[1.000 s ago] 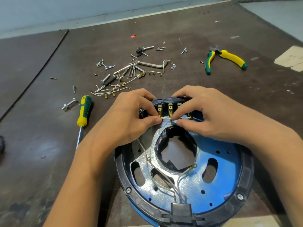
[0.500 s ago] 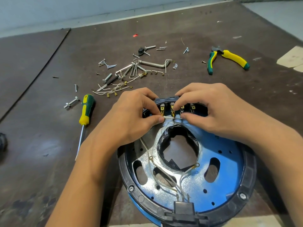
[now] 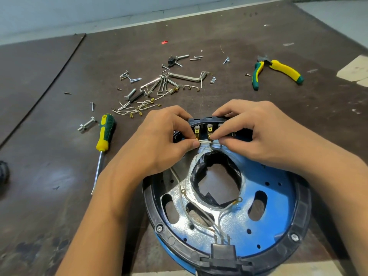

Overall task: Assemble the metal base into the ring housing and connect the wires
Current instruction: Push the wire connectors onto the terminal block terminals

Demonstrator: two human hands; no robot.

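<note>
While the black ring housing (image 3: 148,204) lies flat on the table (image 3: 59,156), the metal base (image 3: 264,176) sits inside it, blue on the right, glittery silver on the left, with a ragged central hole. Left hand (image 3: 159,140) and right hand (image 3: 254,138) each pinch one white wire (image 3: 206,143) at the far rim, just below the brass terminals (image 3: 209,130). Other loose wires (image 3: 219,216) reach a black connector (image 3: 223,251) at the near rim.

Both bare forearms reach forward, left hand (image 3: 159,144) and right hand (image 3: 258,136) curled knuckles-up, their thumbs and forefingers pinching a thin white wire (image 3: 207,143) between them.
</note>
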